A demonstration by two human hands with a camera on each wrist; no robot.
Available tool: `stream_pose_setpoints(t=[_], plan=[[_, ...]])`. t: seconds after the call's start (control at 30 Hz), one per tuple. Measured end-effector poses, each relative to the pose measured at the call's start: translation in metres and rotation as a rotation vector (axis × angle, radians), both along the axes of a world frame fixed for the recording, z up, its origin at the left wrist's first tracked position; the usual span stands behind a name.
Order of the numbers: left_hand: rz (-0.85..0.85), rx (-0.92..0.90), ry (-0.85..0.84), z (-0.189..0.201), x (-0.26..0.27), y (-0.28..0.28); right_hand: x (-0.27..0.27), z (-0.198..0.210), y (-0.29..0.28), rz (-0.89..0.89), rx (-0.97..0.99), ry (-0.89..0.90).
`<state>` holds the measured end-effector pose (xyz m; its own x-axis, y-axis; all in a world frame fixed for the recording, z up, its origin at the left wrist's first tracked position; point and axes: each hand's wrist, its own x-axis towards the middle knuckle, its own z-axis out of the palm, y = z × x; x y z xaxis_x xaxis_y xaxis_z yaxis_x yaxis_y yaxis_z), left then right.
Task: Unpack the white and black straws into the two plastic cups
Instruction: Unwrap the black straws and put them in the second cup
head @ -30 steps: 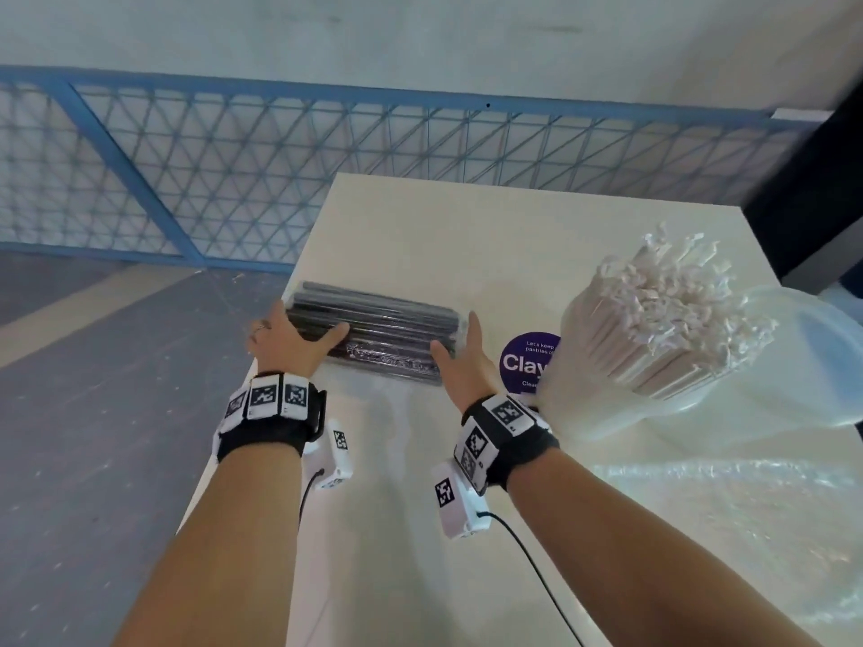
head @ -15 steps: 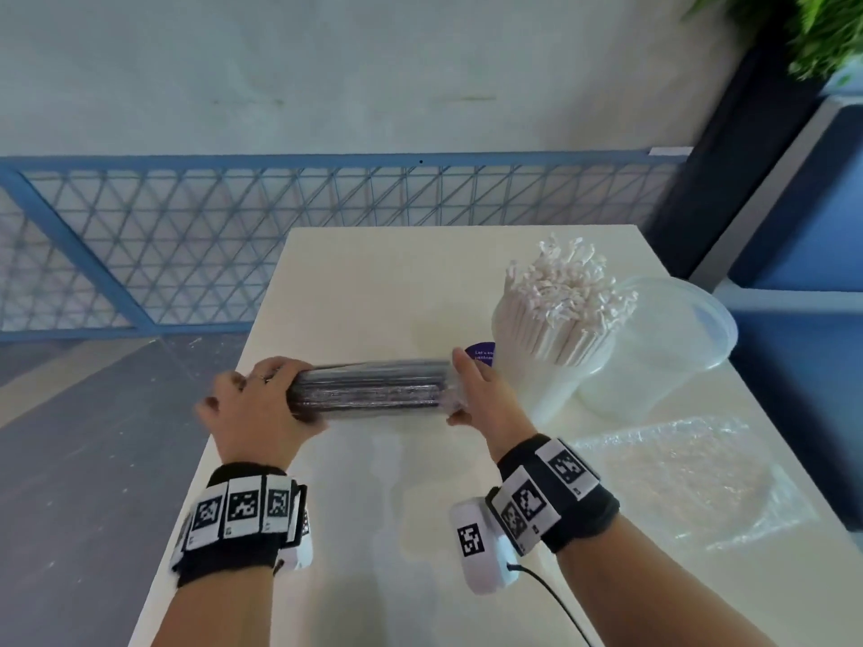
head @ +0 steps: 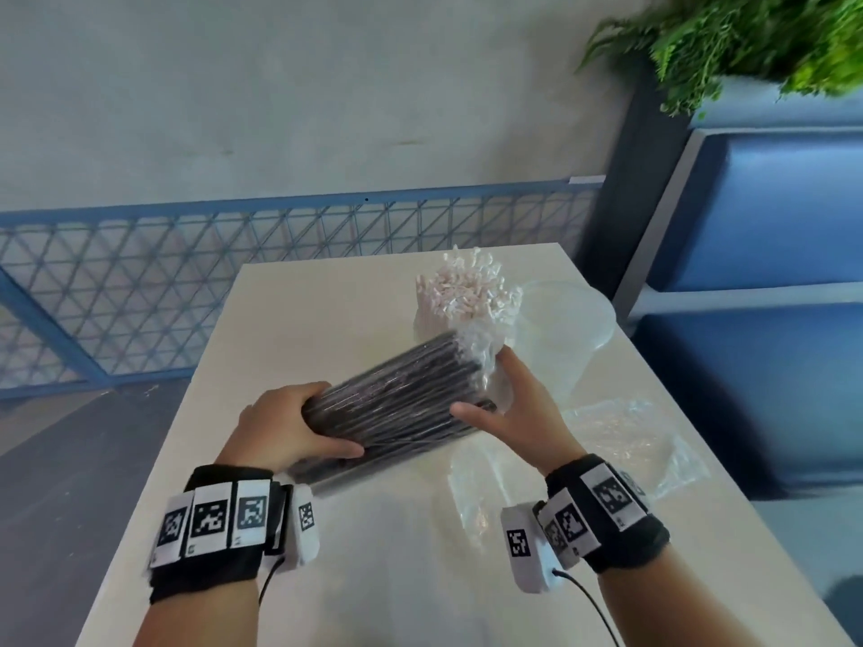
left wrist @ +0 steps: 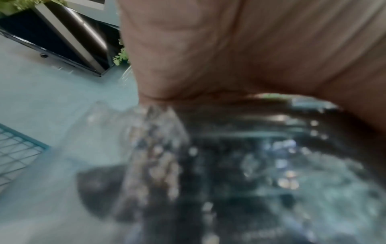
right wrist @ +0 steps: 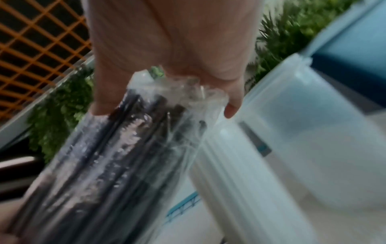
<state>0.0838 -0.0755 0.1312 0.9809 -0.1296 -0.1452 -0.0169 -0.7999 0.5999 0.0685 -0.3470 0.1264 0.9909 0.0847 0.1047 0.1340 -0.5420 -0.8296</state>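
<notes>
A sealed clear-plastic pack of black straws (head: 401, 403) is held above the pale rectangular table (head: 373, 576), tilted so that its far end rises toward the right. Its near end is grasped by the left hand (head: 285, 427), whose fingers are curled over the top of the pack while the thumb is pressed along its near side. The far end is grasped by the right hand (head: 509, 408), with the thumb laid against the near side of the pack and the fingers wrapped behind the crumpled plastic at its tip; in the right wrist view the bunched wrapper (right wrist: 177, 92) is seen gripped under the palm. Beyond the pack, at the far right of the table, a clear plastic cup packed with white paper-wrapped straws (head: 462, 291) is seen standing upright, and a second, empty clear plastic cup (head: 560, 329) is set just to its right. A crumpled clear plastic wrapper (head: 621, 441) is spread on the table at the right, near the right wrist. The left wrist view is blurred, and only palm and dark straws are made out.
</notes>
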Motion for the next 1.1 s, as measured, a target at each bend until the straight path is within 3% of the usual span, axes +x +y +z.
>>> stream_pose_setpoints(t=[0.37,0.53,0.6,0.73,0.8,1.1], plan=[[-0.158,0.006,-0.021,0.024,-0.007,-0.117,-0.011,-0.005,-0.115,-0.185,0.030,-0.047],[-0.189,-0.033,-0.117,0.020,-0.021,-0.181,-0.013,-0.001,-0.146,-0.157,0.008,-0.055],[-0.156,-0.084,-0.175,0.017,-0.025,-0.200,-0.016,0.005,-0.154,-0.158,0.027,-0.147],[-0.089,-0.198,-0.230,0.018,-0.031,-0.222,-0.022,0.019,-0.166,-0.249,0.050,-0.579],[-0.068,-0.253,-0.243,0.020,-0.034,-0.231,-0.022,0.023,-0.170,-0.269,-0.004,-0.697],[-0.055,-0.381,-0.191,0.011,-0.035,-0.266,-0.003,0.038,-0.195,-0.292,-0.086,-0.789]])
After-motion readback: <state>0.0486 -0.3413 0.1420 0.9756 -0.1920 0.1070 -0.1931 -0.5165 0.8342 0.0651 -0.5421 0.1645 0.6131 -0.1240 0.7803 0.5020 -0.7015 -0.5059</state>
